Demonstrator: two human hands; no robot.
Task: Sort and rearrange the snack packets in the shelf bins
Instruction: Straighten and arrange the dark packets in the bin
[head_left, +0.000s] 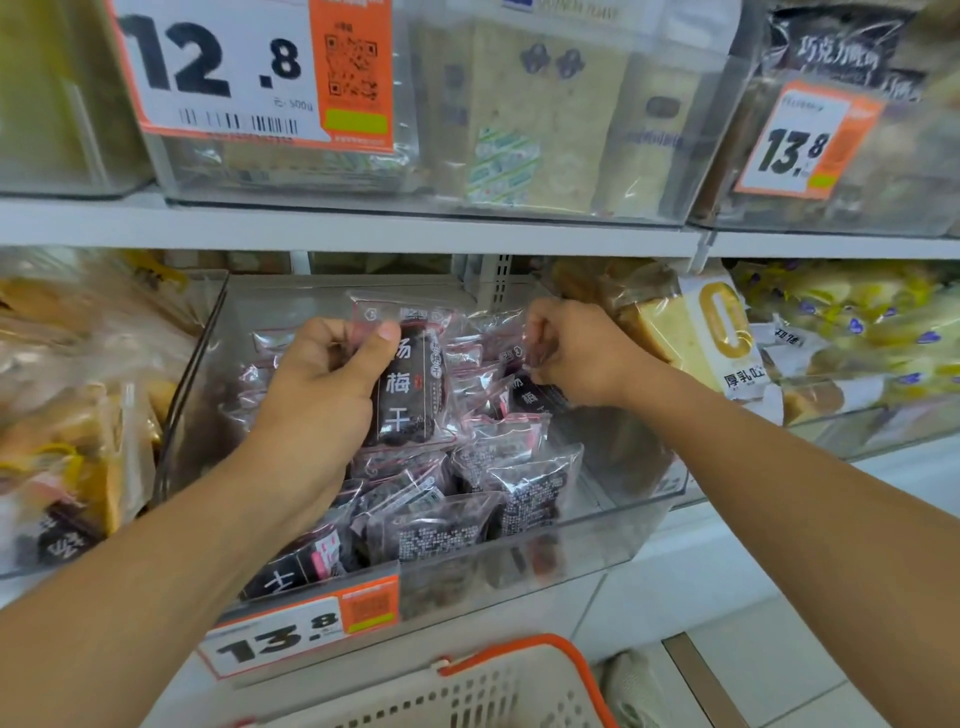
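Two hands at work in one bin, listed left to right. At nine o'clock, a clear plastic bin of golden bread packets (78, 405). Centre: the clear acrylic shelf bin (597, 540) with an orange-and-white price label (301, 631), holding a loose heap of small clear-and-pink packets of dark dried plums (498, 467). My left hand (322, 384) grips one such plum packet (410, 384), thumb pressed across its upper face, long axis upright, twelve to six. Just to its three o'clock, my right hand (576, 353) is curled, pinching the top edge of a second plum packet (535, 389) at the back of the heap. Each hand has its own packet; the left one is raised clear and, I judge, readier to set down. At three o'clock, a neighbouring bin of yellow cake packets (857, 343). At six o'clock, a beige perforated plastic basket with an orange rim (519, 686).
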